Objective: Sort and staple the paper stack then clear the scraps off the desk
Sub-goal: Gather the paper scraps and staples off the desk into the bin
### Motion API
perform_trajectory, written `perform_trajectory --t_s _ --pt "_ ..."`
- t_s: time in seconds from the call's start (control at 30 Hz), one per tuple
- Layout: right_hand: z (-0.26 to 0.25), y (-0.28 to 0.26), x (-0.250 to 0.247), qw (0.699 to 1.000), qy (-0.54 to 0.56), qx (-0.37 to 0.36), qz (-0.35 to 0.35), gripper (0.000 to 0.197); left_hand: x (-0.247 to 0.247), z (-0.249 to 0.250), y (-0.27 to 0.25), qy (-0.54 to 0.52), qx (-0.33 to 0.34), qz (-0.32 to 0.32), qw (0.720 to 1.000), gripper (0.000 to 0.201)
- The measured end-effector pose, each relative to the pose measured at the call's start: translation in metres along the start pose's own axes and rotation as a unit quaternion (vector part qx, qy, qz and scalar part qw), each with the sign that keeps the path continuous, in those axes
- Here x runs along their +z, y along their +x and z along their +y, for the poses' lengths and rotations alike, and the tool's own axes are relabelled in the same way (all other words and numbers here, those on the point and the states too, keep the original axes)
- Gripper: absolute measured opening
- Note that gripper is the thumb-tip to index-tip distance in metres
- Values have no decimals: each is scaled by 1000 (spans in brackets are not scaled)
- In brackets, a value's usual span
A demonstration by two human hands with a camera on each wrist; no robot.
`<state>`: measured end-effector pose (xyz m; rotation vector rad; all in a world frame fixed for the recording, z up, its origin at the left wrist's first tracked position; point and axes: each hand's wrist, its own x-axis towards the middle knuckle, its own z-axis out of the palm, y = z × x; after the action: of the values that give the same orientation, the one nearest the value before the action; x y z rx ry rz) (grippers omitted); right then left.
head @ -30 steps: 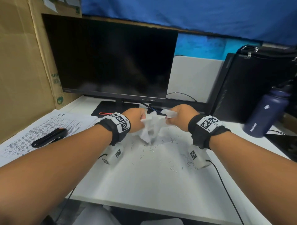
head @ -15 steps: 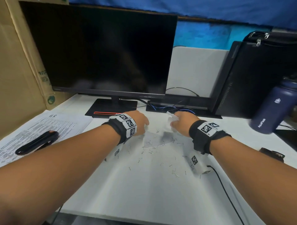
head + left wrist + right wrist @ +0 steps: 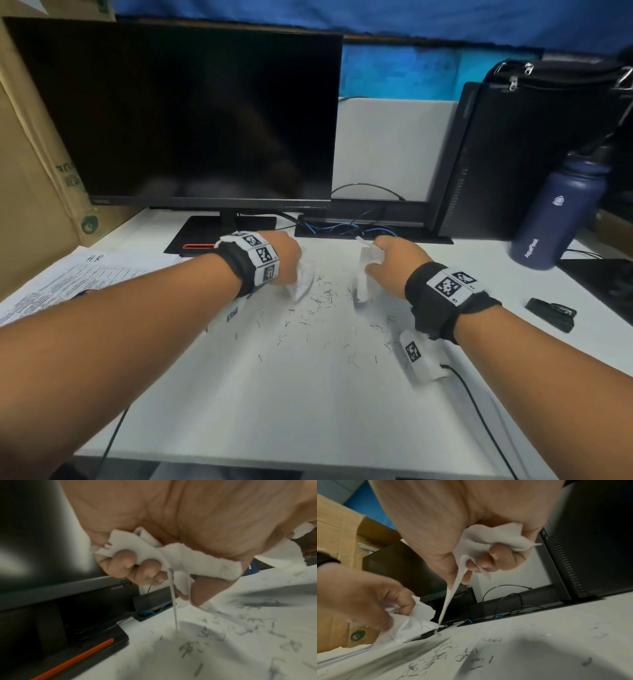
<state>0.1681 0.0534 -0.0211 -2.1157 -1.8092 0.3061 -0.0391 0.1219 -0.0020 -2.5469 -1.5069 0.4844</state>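
Note:
My left hand (image 3: 291, 263) grips a crumpled piece of white paper (image 3: 303, 281), fingers curled round it in the left wrist view (image 3: 150, 574). My right hand (image 3: 376, 260) grips a second white piece (image 3: 362, 274), whose thin lower tip touches the desk (image 3: 443, 615). Both hands hover low over the white desk (image 3: 308, 411), a short gap apart. Several loose staples (image 3: 318, 308) lie scattered between and in front of them. A printed paper stack (image 3: 68, 277) marked "HR" lies at the left, partly behind my left forearm.
A dark monitor (image 3: 178, 113) stands behind the hands, with an orange pen (image 3: 77, 660) on its base. A black tower (image 3: 513, 154) and a navy bottle (image 3: 558, 219) stand at the right. A small black object (image 3: 551, 313) lies near my right wrist. Cardboard walls the left side.
One second ago both hands held paper together above the desk. They have dropped toward the desk and moved apart, each now holding its own piece.

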Motion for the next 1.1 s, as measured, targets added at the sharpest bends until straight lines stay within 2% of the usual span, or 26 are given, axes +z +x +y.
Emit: perform_trajectory --t_s 0.1,0.27,0.4,0.5,0.6,0.67,0.7,0.77,0.8,0.83,0.87,0.9,0.97,1.0,1.03,1.07,1.1 --pt "-8 -8 -2 999 -27 -16 20 13 -17 0 -11 31 7 10 999 33" --pt "-18 -19 -1 999 -13 -26 13 3 -20 10 -33 85 24 17 996 30" --pt "-22 -31 0 998 58 -10 8 11 -13 15 -42 96 14 7 995 23" --pt "-20 -38 -1 993 120 4 0 19 -10 13 -47 80 -2 27 996 24" --pt "-15 -45 -4 979 202 6 9 23 -10 7 -54 25 -23 61 998 27" --pt "-14 -55 -10 974 222 3 41 8 -13 0 -59 -35 -44 91 994 24" --pt "-15 -63 -15 972 229 3 57 13 -16 -2 -63 -73 -57 106 990 22" --pt "-19 -84 -24 960 277 19 37 43 -17 -6 -76 -191 -100 144 966 18" --pt "-20 -98 -28 946 323 36 8 54 -15 -8 -82 -291 -130 171 932 14" --pt "-20 -109 -30 927 372 50 -18 62 -10 -11 -89 -410 -161 206 874 12" --pt "-18 -122 -31 905 419 53 -38 62 -6 -11 -99 -536 -185 234 790 15" --pt "-15 -135 -29 886 459 47 -57 54 0 -10 -111 -650 -195 242 693 20" --pt "-4 -159 -22 845 514 13 -143 32 14 0 -138 -816 -162 192 521 27" --pt "2 -170 -16 818 536 -7 -206 30 20 10 -152 -869 -128 143 455 29" --pt "8 -181 -8 783 556 -20 -277 31 27 23 -164 -900 -97 94 414 37" --pt "14 -192 2 745 574 -18 -340 33 34 37 -173 -913 -68 47 400 46" --pt "20 -204 16 712 586 -2 -388 34 41 52 -179 -911 -43 4 409 49"
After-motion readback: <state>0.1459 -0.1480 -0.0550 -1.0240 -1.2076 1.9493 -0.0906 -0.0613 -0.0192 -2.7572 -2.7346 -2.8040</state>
